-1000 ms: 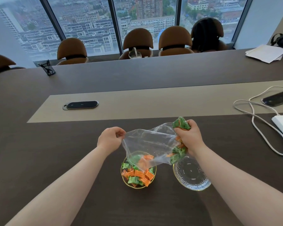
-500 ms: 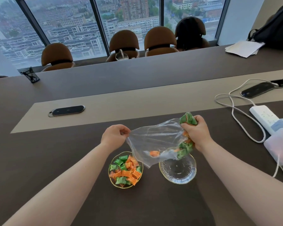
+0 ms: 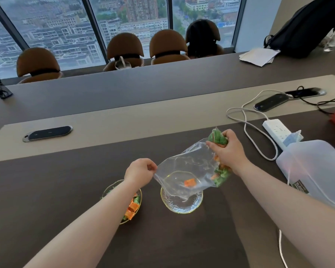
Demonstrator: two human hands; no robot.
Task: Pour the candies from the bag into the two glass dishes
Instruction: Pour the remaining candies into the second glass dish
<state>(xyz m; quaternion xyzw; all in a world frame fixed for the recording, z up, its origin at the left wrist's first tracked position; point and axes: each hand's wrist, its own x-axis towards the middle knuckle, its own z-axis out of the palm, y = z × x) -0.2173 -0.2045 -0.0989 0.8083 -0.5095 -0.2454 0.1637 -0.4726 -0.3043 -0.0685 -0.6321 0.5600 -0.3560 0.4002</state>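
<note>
A clear plastic bag (image 3: 188, 167) hangs stretched between both hands above the table. My left hand (image 3: 139, 172) pinches its open edge. My right hand (image 3: 227, 151) squeezes the bag's closed end, bunching green and orange candies (image 3: 218, 137) there. One orange candy (image 3: 190, 183) lies loose near the bag's mouth, which hangs over the right glass dish (image 3: 182, 206); no candy shows on the dish's visible part. The left glass dish (image 3: 137, 194) holds several orange and green candies and is partly hidden by my left forearm.
A white power strip (image 3: 277, 130) with its looping cable lies to the right, beside a translucent plastic jug (image 3: 315, 171). Flat black table sockets (image 3: 48, 133) sit on the beige strip. Papers and a black backpack (image 3: 307, 28) rest far right; chairs line the window.
The bag has shifted right, from over the left dish to over the right dish. Only one loose candy is left near its mouth. The view has swung right too.
</note>
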